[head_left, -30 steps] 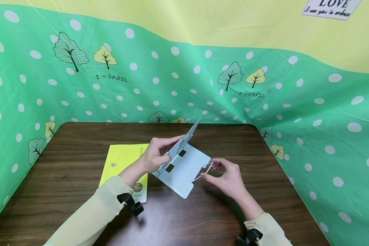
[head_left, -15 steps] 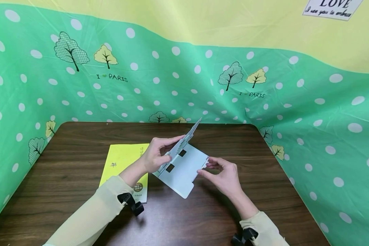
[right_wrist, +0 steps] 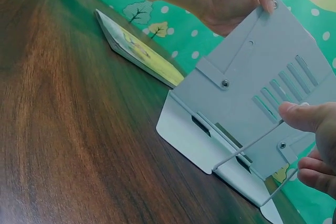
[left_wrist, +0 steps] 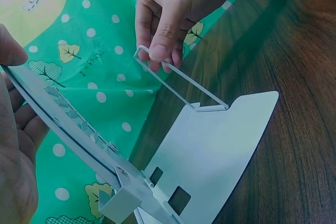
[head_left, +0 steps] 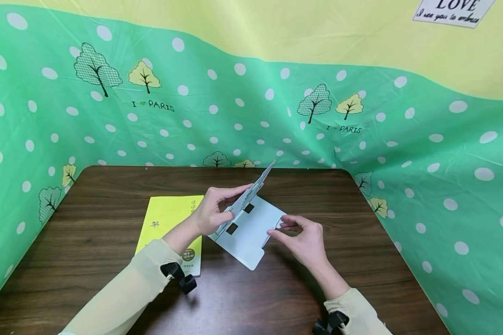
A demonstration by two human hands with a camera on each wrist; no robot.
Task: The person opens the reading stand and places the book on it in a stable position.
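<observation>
A pale grey metal book stand (head_left: pixel 251 230) is half unfolded over the table, with a flat base plate (left_wrist: pixel 215 145) and a slotted back panel (right_wrist: pixel 210 103) raised at a slant. My left hand (head_left: pixel 211 211) grips the back panel by its edge, thumb on one face and fingers behind. At the base's right-hand edge, my right hand (head_left: pixel 303 239) holds the hinged wire support (left_wrist: pixel 202 87) between thumb and fingers. In the left wrist view that wire loop stands up from the base. The right wrist view shows its free end near the panel's slots, partly hidden by my fingers.
A yellow book (head_left: pixel 167 214) lies on the table left of the stand, partly under my left forearm. The dark wooden table (head_left: pixel 96 223) ends at a green dotted cloth (head_left: pixel 251 116) behind and at both sides.
My right hand has moved slightly left, swinging the wire support from its outward position up toward the back panel. My left hand and the rest of the book stand have stayed in place.
</observation>
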